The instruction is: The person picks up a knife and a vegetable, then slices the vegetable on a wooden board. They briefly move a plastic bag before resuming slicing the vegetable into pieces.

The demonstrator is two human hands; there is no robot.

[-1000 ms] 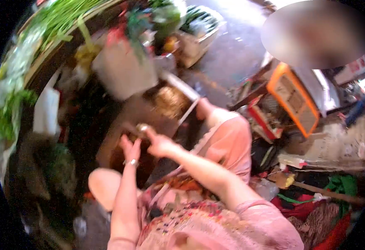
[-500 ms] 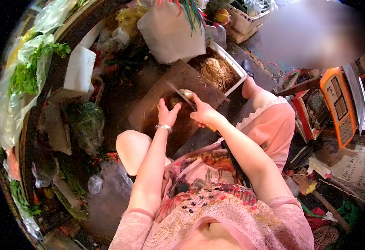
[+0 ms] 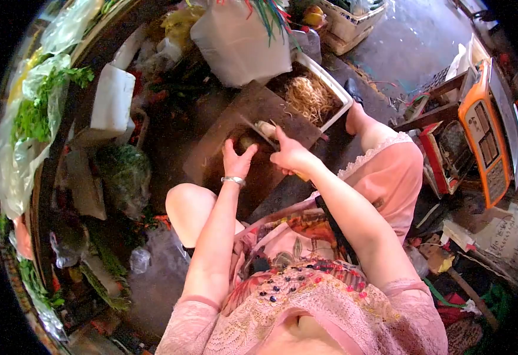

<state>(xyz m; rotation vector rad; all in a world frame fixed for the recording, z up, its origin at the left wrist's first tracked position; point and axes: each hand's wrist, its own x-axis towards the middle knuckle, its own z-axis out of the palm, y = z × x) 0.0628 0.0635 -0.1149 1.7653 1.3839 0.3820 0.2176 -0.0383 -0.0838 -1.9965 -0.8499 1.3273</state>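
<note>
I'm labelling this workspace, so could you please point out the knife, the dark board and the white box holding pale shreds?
Knife (image 3: 256, 129), head view: on its blade.
Dark board (image 3: 259, 99), head view: on a bare upper part.
White box (image 3: 345, 99), head view: on its rim.

A dark brown chopping board (image 3: 253, 99) bears 1 pale vegetable piece (image 3: 266, 129). On the grey floor (image 3: 163, 269), left, lies crumpled clear plastic (image 3: 139, 260).

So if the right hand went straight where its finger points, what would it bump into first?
Probably the pale piece beside the knife blade, since it shows right by the fingertip of the right hand. I can't tell whether they already touch.
</note>
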